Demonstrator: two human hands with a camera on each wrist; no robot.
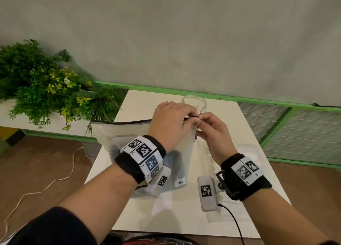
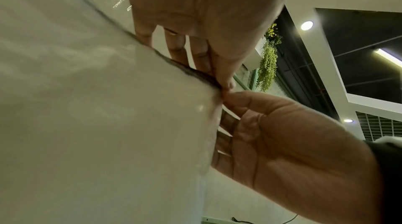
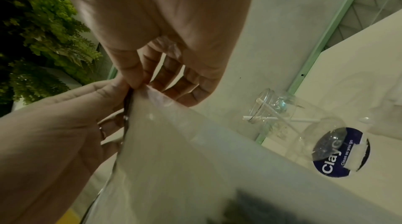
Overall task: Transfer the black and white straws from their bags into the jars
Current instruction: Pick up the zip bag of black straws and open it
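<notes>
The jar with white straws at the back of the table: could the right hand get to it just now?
Probably not at once. The right hand pinches the bag's top corner with the left hand. The jar stands just beyond, nothing between, so letting go should free it.

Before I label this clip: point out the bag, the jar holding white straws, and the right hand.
bag [image 1: 129, 132]: head view, frosted front panel.
jar [image 3: 274, 107]: right wrist view, clear wall near the mouth.
right hand [image 1: 212, 132]: head view, back of the hand.

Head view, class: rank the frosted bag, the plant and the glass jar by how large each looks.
1. Plant, though it stands off to the side, so true size is unsure.
2. Frosted bag, partly hidden by the left hand.
3. Glass jar, mostly hidden.
</notes>
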